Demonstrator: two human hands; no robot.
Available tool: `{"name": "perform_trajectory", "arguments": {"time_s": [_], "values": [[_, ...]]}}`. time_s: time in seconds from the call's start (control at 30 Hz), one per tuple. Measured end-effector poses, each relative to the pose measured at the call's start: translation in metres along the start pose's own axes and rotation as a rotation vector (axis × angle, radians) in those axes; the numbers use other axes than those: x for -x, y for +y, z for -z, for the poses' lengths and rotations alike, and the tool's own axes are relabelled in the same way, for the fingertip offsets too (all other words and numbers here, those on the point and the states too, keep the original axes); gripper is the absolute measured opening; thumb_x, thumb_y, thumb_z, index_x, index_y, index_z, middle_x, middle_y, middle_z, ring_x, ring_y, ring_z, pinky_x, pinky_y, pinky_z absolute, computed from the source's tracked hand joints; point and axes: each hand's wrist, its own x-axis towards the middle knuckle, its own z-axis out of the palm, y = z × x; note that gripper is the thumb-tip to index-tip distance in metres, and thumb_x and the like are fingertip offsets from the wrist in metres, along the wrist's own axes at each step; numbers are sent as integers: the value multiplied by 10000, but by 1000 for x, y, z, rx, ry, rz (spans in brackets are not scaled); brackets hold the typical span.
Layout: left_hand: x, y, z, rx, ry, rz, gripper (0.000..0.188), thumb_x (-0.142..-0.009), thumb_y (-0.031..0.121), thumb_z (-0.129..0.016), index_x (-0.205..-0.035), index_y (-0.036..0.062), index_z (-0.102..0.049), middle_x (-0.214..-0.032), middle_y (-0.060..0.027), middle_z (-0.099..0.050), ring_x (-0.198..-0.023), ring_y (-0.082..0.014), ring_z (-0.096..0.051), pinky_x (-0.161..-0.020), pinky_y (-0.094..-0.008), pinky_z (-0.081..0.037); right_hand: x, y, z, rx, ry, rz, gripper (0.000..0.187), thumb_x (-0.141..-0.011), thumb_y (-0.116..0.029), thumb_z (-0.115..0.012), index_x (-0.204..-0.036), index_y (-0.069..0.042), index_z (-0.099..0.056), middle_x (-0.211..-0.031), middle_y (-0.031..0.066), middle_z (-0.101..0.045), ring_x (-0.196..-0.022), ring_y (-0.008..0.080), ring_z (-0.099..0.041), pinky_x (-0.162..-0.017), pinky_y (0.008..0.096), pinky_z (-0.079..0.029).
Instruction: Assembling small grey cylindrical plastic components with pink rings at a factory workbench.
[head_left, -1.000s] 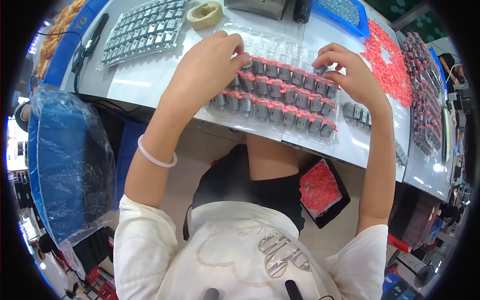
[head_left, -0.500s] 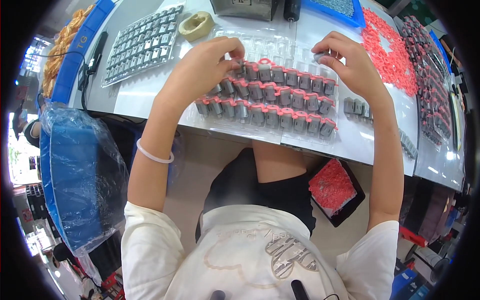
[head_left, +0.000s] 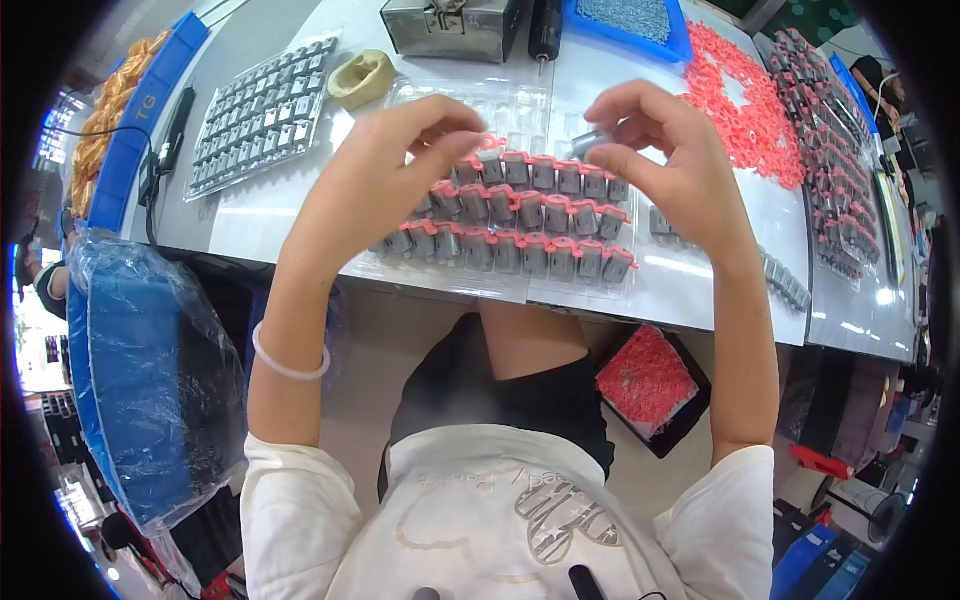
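Observation:
Rows of small grey motors (head_left: 504,210) with pink plastic rings fill the near part of a clear plastic tray (head_left: 410,90). At the far row's left end, my left hand (head_left: 385,175) has its thumb and fingers drawn together beside a raised pink ring (head_left: 493,143). Blur hides whether that ring is between the fingertips. My right hand (head_left: 670,150) pinches a small grey motor (head_left: 586,144) between thumb and fingers, above the tray's far right part.
Another tray of motors (head_left: 262,115) lies at left, beside a roll of tape (head_left: 362,80). At the back are a metal box (head_left: 450,32), a black tool (head_left: 545,30) and a blue bin (head_left: 685,45). Loose pink rings (head_left: 745,110) and loose motors (head_left: 785,280) lie at right.
The view has shifted, so the table sits lower and further left. My left hand has moved right along the far row to the raised ring. My right hand has brought its motor nearer the row.

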Motion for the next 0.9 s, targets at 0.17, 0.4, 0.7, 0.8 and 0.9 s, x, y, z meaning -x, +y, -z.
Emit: {"name": "perform_trajectory", "arguments": {"time_s": [0.17, 0.4, 0.7, 0.8, 0.9], "values": [[11, 35, -3, 254, -49, -42, 261, -788, 110, -658, -1008, -23, -607, -846, -96, -666, -750, -155, -615, -704, -261, -482, -8, -28, -21, -263, -28, 31, 227, -769, -10, -677, -957, 3, -550, -870, 27, -588, -803, 91, -595, -732, 217, -485], [59, 9, 5, 496, 248, 157, 205, -800, 24, -635, -988, -46, -592, -825, -76, -648, -775, -117, -612, -726, -239, -477, -47, -1, -34, 102, -14, 221, 136, -784, -126, -654, -863, -17, -633, -763, 52, -604, -693, 132, -581, -669, 246, -464], [140, -29, 5, 656, 366, 203, 224, -823, 97, -667, -987, -32, -585, -814, -76, -617, -762, -117, -582, -688, -206, -459, -84, 31, -67, 320, -430, -103, 139, -738, -101, -649, -834, -1, -638, -737, 111, -622, -670, 211, -587, -620, 315, -468], [149, -35, 5, 670, 421, 244, 258, -822, 140, -677, -994, -26, -582, -812, -73, -613, -759, -120, -583, -684, -209, -461, -85, 29, -68, 328, -419, -81, 122, -741, -87, -644, -822, 4, -637, -736, 110, -631, -655, 209, -586, -619, 313, -468], [153, -40, 5, 694, 450, 244, 260, -820, 136, -678, -1000, -25, -579, -809, -70, -609, -759, -120, -583, -686, -210, -463, -86, 32, -66, 372, -354, 62, 111, -744, -70, -640, -827, 4, -640, -750, 104, -637, -633, 201, -581, -611, 300, -466]]}}
